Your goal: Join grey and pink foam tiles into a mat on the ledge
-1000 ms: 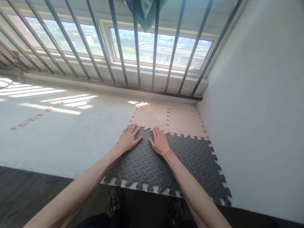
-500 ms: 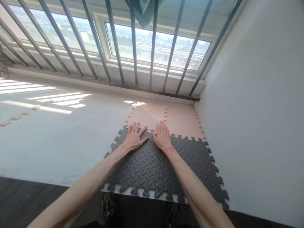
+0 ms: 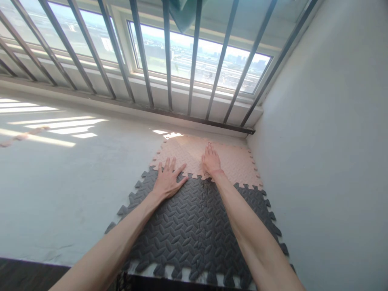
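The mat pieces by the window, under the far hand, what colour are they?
Pale pink mat pieces, seen in the head view.

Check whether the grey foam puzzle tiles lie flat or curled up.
Flat: the grey foam puzzle tiles rest level on the white ledge, interlocked with the pink tiles.

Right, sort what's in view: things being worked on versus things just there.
In hand:
left hand, flat on the grey foam tiles
right hand, flat on the pink foam tiles

Just there:
window bars
green cloth hanging above
white wall
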{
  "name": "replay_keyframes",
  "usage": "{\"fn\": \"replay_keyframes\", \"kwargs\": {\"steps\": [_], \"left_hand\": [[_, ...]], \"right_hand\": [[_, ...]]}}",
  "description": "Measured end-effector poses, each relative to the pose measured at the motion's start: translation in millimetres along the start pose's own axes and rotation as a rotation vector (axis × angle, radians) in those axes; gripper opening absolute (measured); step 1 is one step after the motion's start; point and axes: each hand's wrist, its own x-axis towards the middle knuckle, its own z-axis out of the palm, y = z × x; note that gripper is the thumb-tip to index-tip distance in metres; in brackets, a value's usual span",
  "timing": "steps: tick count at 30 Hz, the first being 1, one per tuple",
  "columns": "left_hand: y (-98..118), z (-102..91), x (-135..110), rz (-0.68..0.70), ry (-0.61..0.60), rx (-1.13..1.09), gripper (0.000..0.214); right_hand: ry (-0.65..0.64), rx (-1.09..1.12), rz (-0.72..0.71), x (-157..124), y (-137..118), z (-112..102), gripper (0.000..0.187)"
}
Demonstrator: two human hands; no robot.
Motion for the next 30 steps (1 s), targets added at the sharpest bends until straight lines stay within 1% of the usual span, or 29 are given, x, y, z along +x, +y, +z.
{"fn": "replay_keyframes", "kwargs": {"steps": [4,6,8,12,15,18,20,22,25,30], "left_hand": [[0,-1.7,-1,-0.001,0.008,0.037,0.069],[0,-2.0,-1,-0.004,0.008,0.047,0.069],[0,-2.0,-2,-0.004,0.010,0.050,0.069],[0,-1.5,-2,-0.003,0.025,0.051,0.068],[0,-0.2,-1,-0.005,0.027,0.059,0.069],[1,2.2,-1,-0.011,0.018,0.064,0.071],[3,3.8,-5,-0.032,0.023,0.066,0.074],[8,4.5,-14,-0.054,0.026,0.066,0.078],[19,4.2,-41,-0.063,0.017,0.059,0.084],[41,2.8,-107,-0.060,0.005,0.042,0.085]], "right_hand": [[-0.079,0.003,0.087,35,9,19,0.073],[-0.080,0.016,0.116,46,13,28,0.078],[-0.052,0.019,0.117,54,17,36,0.079],[-0.017,-0.002,0.104,63,21,43,0.078],[-0.022,-0.012,0.115,55,17,43,0.075],[0.006,-0.011,0.087,27,12,42,0.071],[0.028,-0.011,0.047,0,8,41,0.069],[0.038,-0.011,0.014,-31,3,40,0.068],[0.033,-0.007,-0.019,-82,-7,35,0.066],[0.029,0.045,-0.032,-173,-28,26,0.067]]}}
